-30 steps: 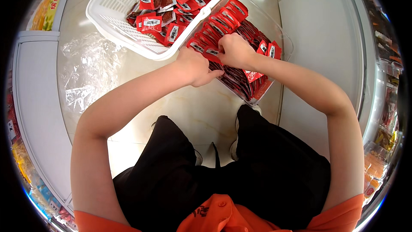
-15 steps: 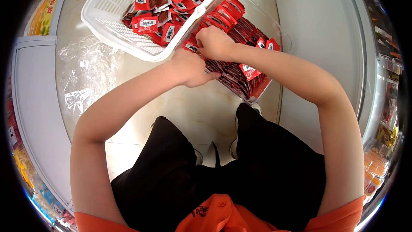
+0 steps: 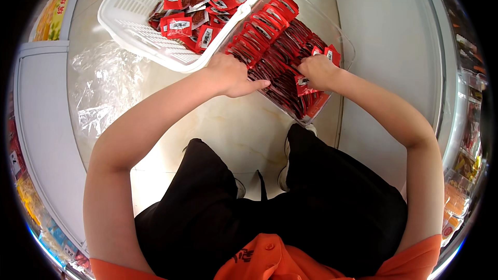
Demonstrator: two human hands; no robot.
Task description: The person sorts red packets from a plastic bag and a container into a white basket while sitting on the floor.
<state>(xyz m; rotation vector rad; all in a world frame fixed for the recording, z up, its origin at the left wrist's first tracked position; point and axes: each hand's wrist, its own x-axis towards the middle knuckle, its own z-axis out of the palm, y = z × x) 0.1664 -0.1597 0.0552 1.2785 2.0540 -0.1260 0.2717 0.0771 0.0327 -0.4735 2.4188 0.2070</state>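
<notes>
A clear plastic box (image 3: 348, 46) holds tight rows of small red-and-brown snack packets (image 3: 277, 59) standing on edge. My left hand (image 3: 228, 75) lies at the box's near left rim. Its thumb stretches out over the row ends, apart from the fingers, which are partly hidden at the packets. My right hand (image 3: 319, 71) is over the right-hand row, its fingers closed and bent down among the packets; whatever they pinch is hidden. Loose red packets (image 3: 332, 54) lie beside that hand, and another (image 3: 305, 85) rests just below it.
A white slotted basket (image 3: 179, 62) with loose red packets stands against the box at the upper left. Crumpled clear plastic wrap (image 3: 106, 85) lies on the tiled floor. White cabinets (image 3: 389, 41) border the right side, and a white unit (image 3: 44, 103) borders the left.
My right hand has moved right, from beside my left hand at the box's left row over to its right-hand row, uncovering the left row's packets. My left hand has barely moved.
</notes>
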